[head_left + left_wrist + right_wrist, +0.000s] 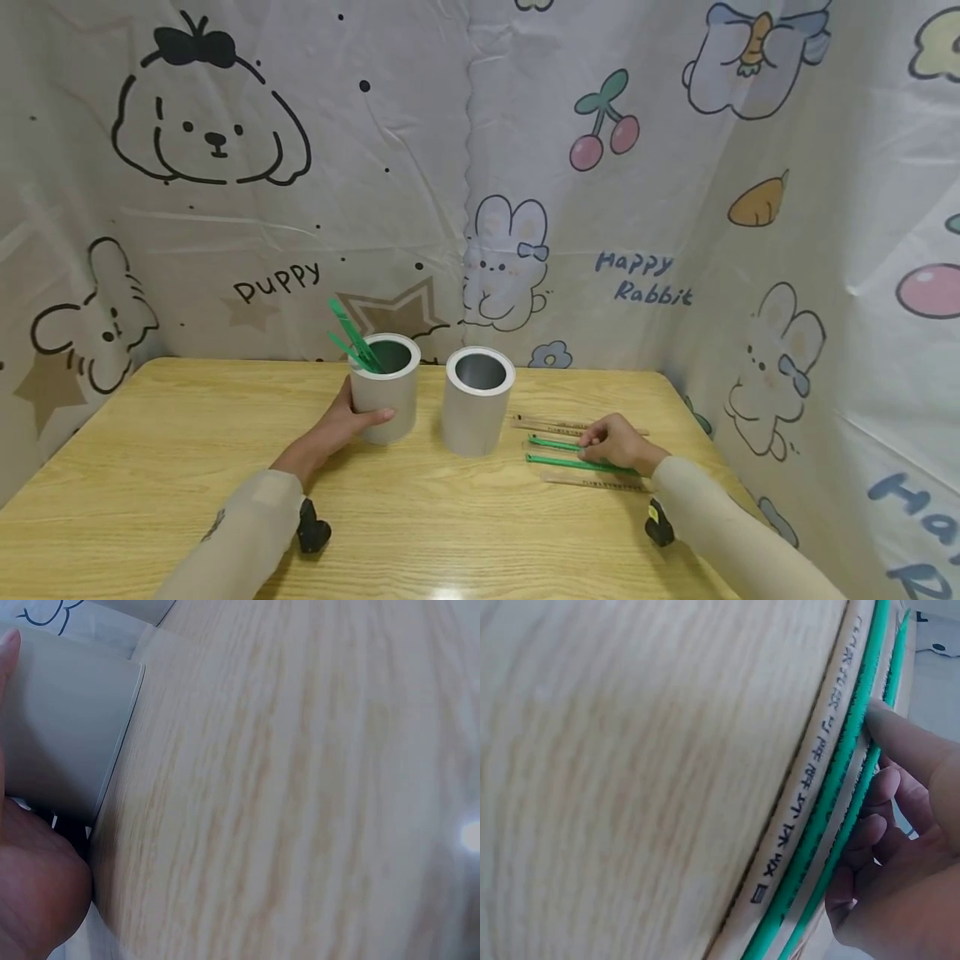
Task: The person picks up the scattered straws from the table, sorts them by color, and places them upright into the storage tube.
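Note:
My left hand [341, 425] grips a pale cylindrical container [385, 404] from its left side, thumb across the front. Several green strips [352, 337] lean out of its mouth. In the left wrist view the container's wall [71, 720] stands on the table against the palm [41, 885]. Over at the right, my right hand [618, 442] pinches the farther green ruler [553, 443], which lies low among the others. A nearer green ruler [570, 462] rests just in front of it. The right wrist view shows the thumb [907, 739] and curled fingers at the ruler's edge.
A second pale container [472, 417] stands upright right of the first, its visible inside grey. Wooden rulers [592, 482] lie in front of and behind the green ones. The wooden table [420, 533] meets a printed cloth [375, 208] at the back and sides.

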A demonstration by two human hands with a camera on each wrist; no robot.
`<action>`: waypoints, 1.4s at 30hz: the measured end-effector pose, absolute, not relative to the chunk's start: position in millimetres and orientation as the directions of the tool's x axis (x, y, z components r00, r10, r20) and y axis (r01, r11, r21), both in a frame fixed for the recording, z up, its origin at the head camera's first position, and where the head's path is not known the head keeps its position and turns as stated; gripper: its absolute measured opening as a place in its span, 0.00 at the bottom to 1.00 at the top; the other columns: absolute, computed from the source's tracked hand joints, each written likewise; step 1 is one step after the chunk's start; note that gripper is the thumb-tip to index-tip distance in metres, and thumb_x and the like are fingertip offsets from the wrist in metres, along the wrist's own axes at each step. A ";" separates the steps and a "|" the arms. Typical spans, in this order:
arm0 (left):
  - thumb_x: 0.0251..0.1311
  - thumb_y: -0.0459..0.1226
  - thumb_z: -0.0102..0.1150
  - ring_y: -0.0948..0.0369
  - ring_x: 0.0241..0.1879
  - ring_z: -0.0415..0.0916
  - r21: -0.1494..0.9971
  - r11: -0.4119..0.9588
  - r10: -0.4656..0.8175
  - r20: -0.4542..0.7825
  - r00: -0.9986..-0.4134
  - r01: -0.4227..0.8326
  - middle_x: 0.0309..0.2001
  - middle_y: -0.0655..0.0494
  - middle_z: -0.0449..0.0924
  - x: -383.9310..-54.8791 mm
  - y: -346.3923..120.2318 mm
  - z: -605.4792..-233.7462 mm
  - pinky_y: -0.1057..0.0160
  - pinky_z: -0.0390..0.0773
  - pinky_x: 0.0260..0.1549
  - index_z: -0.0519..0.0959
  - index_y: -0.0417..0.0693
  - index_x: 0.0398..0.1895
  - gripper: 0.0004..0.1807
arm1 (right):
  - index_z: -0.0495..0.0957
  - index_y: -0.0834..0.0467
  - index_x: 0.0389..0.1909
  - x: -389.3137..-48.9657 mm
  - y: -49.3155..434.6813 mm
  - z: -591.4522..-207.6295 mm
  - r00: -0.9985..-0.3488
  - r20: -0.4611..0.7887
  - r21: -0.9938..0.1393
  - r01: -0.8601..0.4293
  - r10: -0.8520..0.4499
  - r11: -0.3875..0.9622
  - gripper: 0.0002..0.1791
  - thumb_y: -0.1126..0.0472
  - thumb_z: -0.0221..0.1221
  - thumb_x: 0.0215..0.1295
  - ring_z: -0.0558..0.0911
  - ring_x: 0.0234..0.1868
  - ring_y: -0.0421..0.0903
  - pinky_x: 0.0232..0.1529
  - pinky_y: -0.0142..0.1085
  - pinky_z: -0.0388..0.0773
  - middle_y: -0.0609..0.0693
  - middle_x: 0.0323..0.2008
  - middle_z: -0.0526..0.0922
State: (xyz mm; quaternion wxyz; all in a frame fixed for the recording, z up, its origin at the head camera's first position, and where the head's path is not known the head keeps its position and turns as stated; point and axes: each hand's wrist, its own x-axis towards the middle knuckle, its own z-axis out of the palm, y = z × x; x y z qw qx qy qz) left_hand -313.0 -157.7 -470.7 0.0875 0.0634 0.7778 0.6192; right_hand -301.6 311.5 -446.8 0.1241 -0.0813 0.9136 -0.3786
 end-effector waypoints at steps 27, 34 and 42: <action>0.62 0.45 0.68 0.41 0.78 0.48 0.981 0.194 0.207 -0.029 -0.978 0.012 0.79 0.39 0.48 -312.0 -158.3 -470.0 0.37 0.49 0.77 0.36 0.50 0.81 0.57 | 0.84 0.44 0.25 -319.6 98.9 -267.0 -0.943 0.223 -0.907 -0.108 -0.246 -0.407 0.23 0.70 0.51 0.75 0.73 0.32 0.36 0.43 0.30 0.66 0.37 0.28 0.82; 0.63 0.45 0.67 0.40 0.78 0.50 0.980 0.197 0.214 -0.025 -0.976 0.018 0.79 0.38 0.49 -312.9 -156.5 -472.8 0.37 0.51 0.76 0.36 0.50 0.81 0.56 | 0.84 0.41 0.26 -330.4 37.6 -288.7 -0.946 0.229 -0.864 -0.090 -0.229 -0.496 0.23 0.69 0.52 0.75 0.71 0.30 0.35 0.41 0.30 0.64 0.35 0.25 0.82; 0.63 0.44 0.67 0.41 0.78 0.50 0.981 0.194 0.210 -0.026 -0.977 0.016 0.79 0.38 0.48 -313.1 -157.8 -469.6 0.37 0.51 0.76 0.35 0.50 0.81 0.56 | 0.79 0.61 0.59 -332.3 49.7 -324.0 -0.948 0.079 -0.997 -0.069 -0.310 -0.042 0.18 0.60 0.60 0.73 0.76 0.47 0.36 0.56 0.36 0.69 0.37 0.43 0.82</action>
